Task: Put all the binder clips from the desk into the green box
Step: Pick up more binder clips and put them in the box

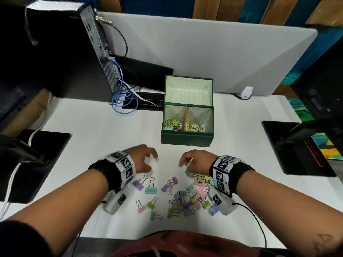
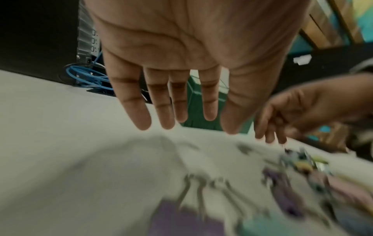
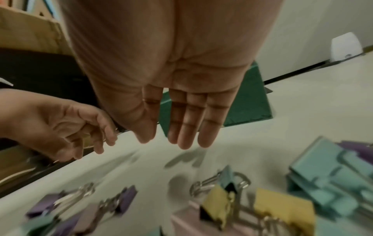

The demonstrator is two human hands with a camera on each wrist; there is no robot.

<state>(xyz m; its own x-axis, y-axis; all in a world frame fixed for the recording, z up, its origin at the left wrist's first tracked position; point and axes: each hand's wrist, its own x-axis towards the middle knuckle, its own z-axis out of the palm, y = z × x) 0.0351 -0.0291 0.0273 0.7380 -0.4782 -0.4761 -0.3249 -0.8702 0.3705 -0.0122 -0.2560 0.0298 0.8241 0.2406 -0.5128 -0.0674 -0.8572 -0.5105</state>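
The green box (image 1: 186, 140) stands open in the middle of the white desk (image 1: 92, 127), lid upright, with several pastel binder clips (image 1: 173, 125) inside on both sides of a wooden divider. Several more binder clips (image 1: 187, 197) lie scattered near the front edge, under my wrists. My left hand (image 1: 148, 160) and right hand (image 1: 185, 162) hover side by side between the box and the clips. The left wrist view shows my left hand (image 2: 181, 118) empty with straight fingers, and the right wrist view shows my right hand (image 3: 167, 137) the same above the clips (image 3: 222, 199).
A computer tower (image 1: 92, 52) with a blue cable (image 1: 124, 101) stands at the back left. Black pads lie at the left (image 1: 37, 164) and right (image 1: 297, 149). A white partition (image 1: 204, 52) closes the back, with a small white device (image 1: 246, 92) at its foot.
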